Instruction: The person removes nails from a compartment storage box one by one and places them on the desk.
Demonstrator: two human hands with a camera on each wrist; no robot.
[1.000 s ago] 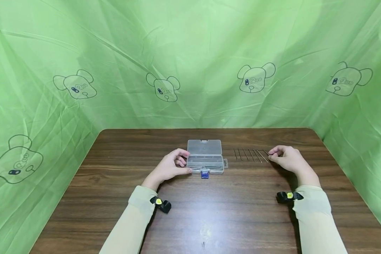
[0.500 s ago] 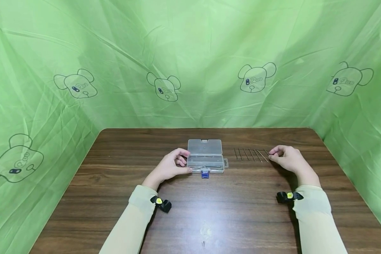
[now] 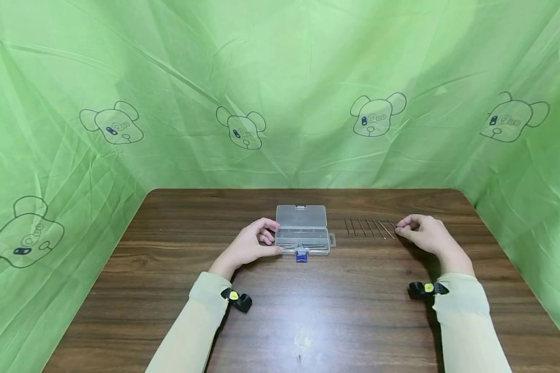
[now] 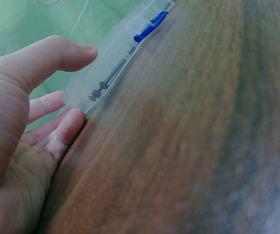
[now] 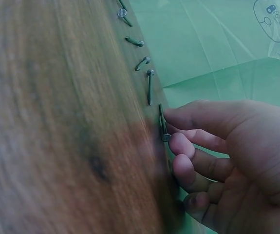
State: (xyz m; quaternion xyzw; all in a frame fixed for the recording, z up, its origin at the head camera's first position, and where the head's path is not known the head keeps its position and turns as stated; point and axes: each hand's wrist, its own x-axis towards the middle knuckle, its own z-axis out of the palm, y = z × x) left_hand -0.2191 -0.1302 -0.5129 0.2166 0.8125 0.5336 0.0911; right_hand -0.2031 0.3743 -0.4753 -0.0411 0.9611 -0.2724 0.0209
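A clear plastic box [image 3: 301,234] lies with its lid [image 3: 301,216] folded back and its blue latch [image 3: 301,256] facing me. Several nails [image 3: 313,245] lie inside its front part, their heads showing through the wall in the left wrist view. My left hand [image 3: 249,242] holds the box's left end, thumb at the front corner and fingers along the side and back. To the right, several nails [image 3: 369,228] form a slanted row on the table. Beside the row's rightmost nail [image 5: 164,127] are the fingertips of my right hand [image 3: 422,233], loosely curled and not wrapped round it.
A hanging tab [image 3: 332,239] sticks out from the box's right side toward the nail row. The brown wooden table [image 3: 303,305] reaches back to a green cloth [image 3: 303,155] that encloses it on the back and sides.
My right hand has drawn slightly to the right, while the nail by its fingertips stays in place. The left hand and the box look the same.
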